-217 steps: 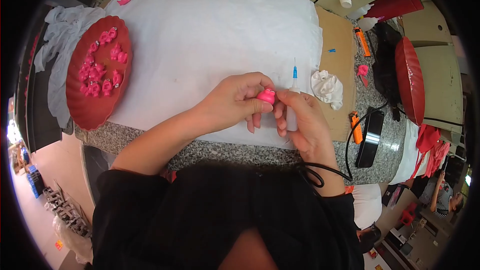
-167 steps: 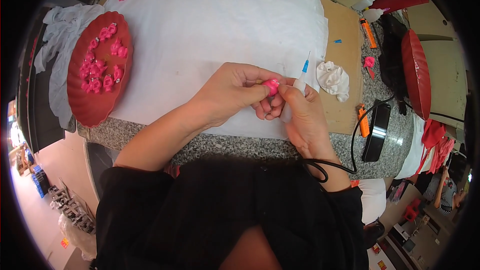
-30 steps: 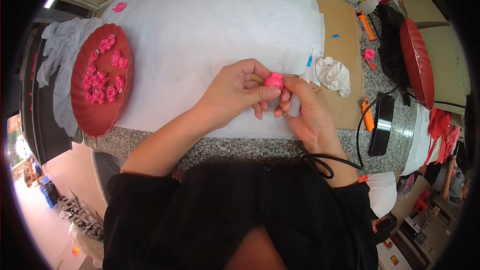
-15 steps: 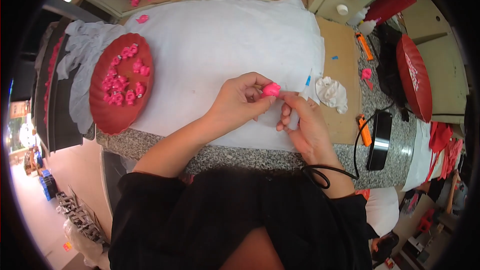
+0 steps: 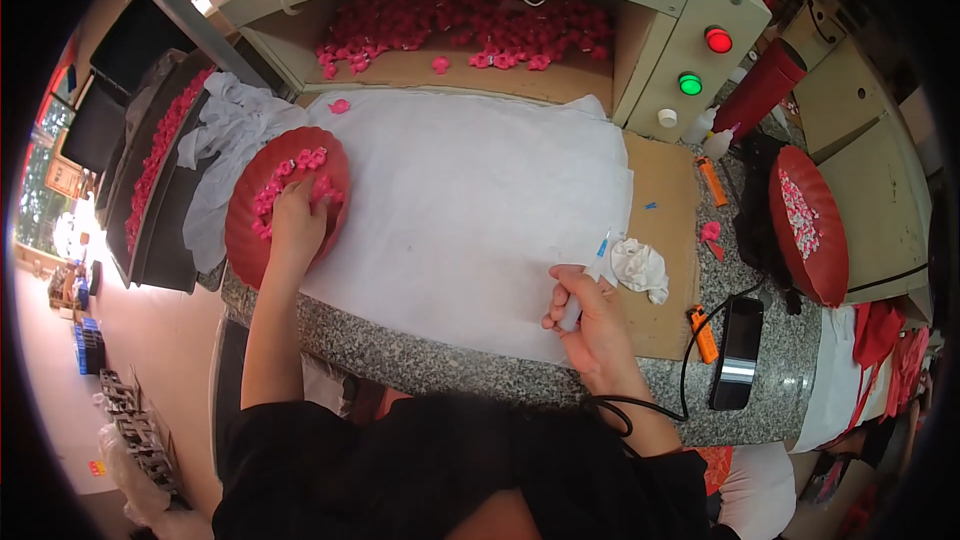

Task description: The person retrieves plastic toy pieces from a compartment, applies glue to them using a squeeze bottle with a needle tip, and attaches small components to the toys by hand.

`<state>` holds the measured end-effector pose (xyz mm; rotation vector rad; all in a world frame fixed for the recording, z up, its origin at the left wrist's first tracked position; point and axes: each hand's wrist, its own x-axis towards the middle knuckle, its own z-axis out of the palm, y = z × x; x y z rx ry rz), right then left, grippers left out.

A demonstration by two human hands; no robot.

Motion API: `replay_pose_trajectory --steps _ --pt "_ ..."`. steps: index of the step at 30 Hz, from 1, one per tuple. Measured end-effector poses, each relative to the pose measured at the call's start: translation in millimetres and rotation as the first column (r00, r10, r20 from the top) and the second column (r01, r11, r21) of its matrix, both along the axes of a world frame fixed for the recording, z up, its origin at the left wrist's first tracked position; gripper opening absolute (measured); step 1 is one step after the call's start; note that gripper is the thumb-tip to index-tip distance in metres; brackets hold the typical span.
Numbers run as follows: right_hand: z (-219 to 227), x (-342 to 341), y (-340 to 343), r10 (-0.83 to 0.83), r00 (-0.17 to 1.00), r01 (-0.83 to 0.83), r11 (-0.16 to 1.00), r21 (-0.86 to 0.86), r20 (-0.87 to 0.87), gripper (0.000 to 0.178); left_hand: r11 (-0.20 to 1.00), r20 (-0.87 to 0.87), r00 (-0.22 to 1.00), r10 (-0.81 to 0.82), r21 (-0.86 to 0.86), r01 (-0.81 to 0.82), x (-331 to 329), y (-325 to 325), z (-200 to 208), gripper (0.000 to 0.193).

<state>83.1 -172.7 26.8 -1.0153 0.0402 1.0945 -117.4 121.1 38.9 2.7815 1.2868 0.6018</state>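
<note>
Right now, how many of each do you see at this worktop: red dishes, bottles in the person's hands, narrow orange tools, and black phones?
Red scalloped dishes: 2
Needle-tipped bottle in the right hand: 1
Narrow orange tools: 2
Black phone: 1
Total: 6

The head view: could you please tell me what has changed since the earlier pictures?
The left hand has moved left to the red scalloped dish of small pink figurines; whether it released the one it held is unclear. The view now reaches farther up. The right hand still grips the white, blue-tipped plastic needle bottle.
</note>
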Motion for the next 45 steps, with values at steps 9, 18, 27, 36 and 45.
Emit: replay_pose_trajectory --steps 9,18,27,36,45 --pt "0 4 -3 -0.045 0.993 0.039 0.997 0.062 0.109 0.012 0.856 0.271 0.847 -0.458 -0.122 0.502 250 -3 3 0.018" --pt "-6 21 -5 -0.083 0.992 0.079 0.996 0.046 0.1 0.011 0.958 -0.069 0.956 -0.286 -0.046 0.284 353 20 -31 0.027" --pt "-4 17 -2 -0.244 0.901 0.243 0.969 0.049 0.36 0.02 -0.335 0.625 0.755 0.198 -0.681 0.651 206 -92 -14 0.023" --pt "-11 -2 5 -0.004 0.761 0.103 0.988 -0.115 0.649 0.033 -0.301 0.594 0.773 0.22 -0.713 0.633 125 -151 -25 0.019" --pt "-15 -2 6 0.109 0.705 0.06 0.976 -0.212 0.701 0.028 -0.512 0.575 0.781 0.243 -0.609 0.607 119 -138 -43 0.029"
